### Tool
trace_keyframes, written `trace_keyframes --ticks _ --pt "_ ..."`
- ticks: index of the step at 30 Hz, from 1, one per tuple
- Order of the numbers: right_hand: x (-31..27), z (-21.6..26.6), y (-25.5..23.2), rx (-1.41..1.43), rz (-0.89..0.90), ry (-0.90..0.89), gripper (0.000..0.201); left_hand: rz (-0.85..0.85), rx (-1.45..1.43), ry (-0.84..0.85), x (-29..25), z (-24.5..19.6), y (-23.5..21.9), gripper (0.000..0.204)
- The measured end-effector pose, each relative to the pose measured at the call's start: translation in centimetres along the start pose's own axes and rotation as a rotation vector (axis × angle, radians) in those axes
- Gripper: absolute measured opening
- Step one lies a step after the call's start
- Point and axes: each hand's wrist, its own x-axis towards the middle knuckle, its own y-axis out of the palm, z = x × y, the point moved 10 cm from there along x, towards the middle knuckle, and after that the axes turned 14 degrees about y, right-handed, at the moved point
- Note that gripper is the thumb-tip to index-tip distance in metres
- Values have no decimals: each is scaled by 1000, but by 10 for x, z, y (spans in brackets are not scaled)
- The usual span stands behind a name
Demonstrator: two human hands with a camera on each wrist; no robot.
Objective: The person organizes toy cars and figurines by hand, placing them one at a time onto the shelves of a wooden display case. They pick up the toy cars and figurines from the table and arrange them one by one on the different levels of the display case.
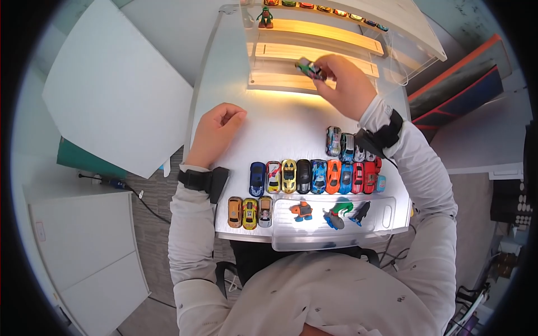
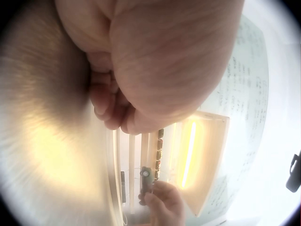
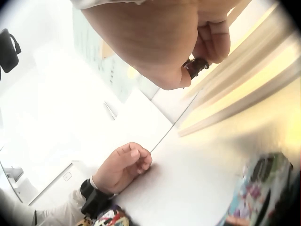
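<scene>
My right hand pinches a toy car with green and dark colours between thumb and fingers, in front of the lower steps of a lit wooden display shelf. In the right wrist view only a dark end of that car shows past the thumb. My left hand rests on the left part of the white table, its fingers loosely curled with nothing in them. Along the shelf's top tier stands a row of small cars. A small green-and-brown figure stands one step down, at the left.
Several toy cars line up across the table, with shorter rows behind and in front. A clear plastic lid or tray at the near edge bears an orange figure and other small figures. Clear panels flank the shelf.
</scene>
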Motion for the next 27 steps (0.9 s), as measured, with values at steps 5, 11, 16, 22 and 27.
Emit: trace_keyframes --ticks 5,11,16,22,27 --pt "45 -5 -13 117 -116 -41 33 -5 17 -18 -1 -2 0 16" --pt "86 -11 -9 11 -163 23 35 9 1 -42 -1 4 0 13" --pt "108 -10 1 -10 -206 27 33 28 -20 -103 -4 6 1 9" --pt "116 3 7 -139 -134 116 30 26 -35 -78 -4 4 1 9" --pt "117 5 8 -124 -122 101 30 21 -48 -40 -2 1 2 10"
